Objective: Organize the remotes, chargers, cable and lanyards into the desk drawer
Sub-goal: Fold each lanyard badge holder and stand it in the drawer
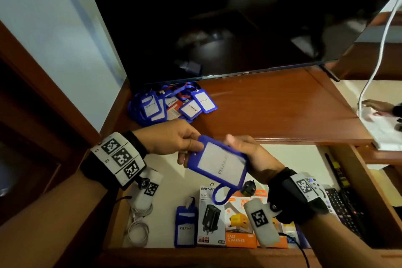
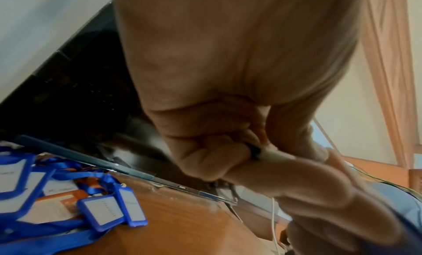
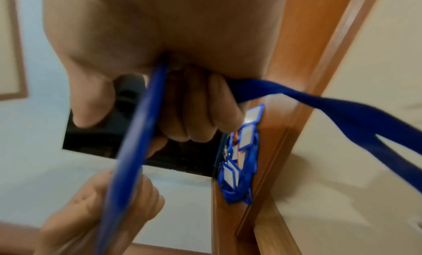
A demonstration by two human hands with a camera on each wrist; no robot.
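A blue lanyard badge holder [image 1: 219, 163] with a white card hangs over the open drawer [image 1: 165, 180], held by both hands. My left hand [image 1: 185, 141] pinches its top left corner. My right hand [image 1: 245, 148] grips its right edge, the blue strap [image 3: 331, 107] trailing from the fingers. A pile of blue lanyards [image 1: 171, 104] lies on the desk top under the TV. In the drawer lie another badge holder [image 1: 186, 226], charger boxes [image 1: 212, 217], a white cable [image 1: 138, 228] and black remotes [image 1: 345, 206].
A large black TV [image 1: 228, 17] stands at the back of the wooden desk top [image 1: 272, 111]. A white power strip [image 1: 382, 128] with a white cord sits at the desk's right end. A black plug [image 1: 248, 188] lies in the drawer.
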